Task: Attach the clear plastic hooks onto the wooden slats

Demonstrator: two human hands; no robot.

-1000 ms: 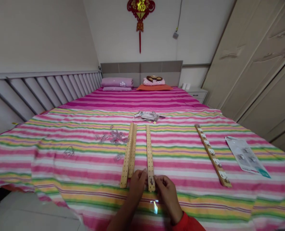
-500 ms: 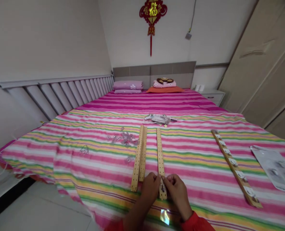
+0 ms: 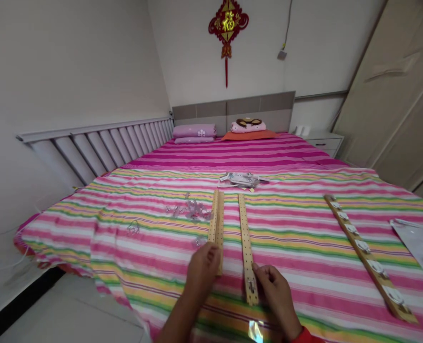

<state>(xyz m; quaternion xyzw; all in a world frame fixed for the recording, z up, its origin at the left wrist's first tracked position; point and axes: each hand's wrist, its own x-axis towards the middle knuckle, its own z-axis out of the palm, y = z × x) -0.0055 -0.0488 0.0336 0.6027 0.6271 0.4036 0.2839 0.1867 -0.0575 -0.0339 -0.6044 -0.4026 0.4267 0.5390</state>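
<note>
A wooden strip with rows of small holes (image 3: 245,233) lies lengthwise on the striped bedspread, a small metal fitting (image 3: 251,286) sitting on its near end. My right hand (image 3: 274,288) holds this strip's right edge with thumb and index finger, just above the fitting. My left hand (image 3: 202,267) is over the near part of two more perforated strips (image 3: 216,214) lying side by side; its fingers are half curled and a little apart, with nothing visible in them. Small clear plastic packets (image 3: 193,209) are scattered left of these strips, one packet (image 3: 198,242) lying nearer my left hand.
To the right lies a wooden strip with several white round pieces (image 3: 363,247), beside a clear plastic bag (image 3: 420,245). A packaged item (image 3: 242,179) is farther up the bed. A shiny scrap of film (image 3: 256,330) lies near me. Thin wire-like loops (image 3: 133,227) are at left.
My left hand has left the middle strip and moved left over the paired strips. My right hand stays beside the middle strip. The view has shifted slightly.
</note>
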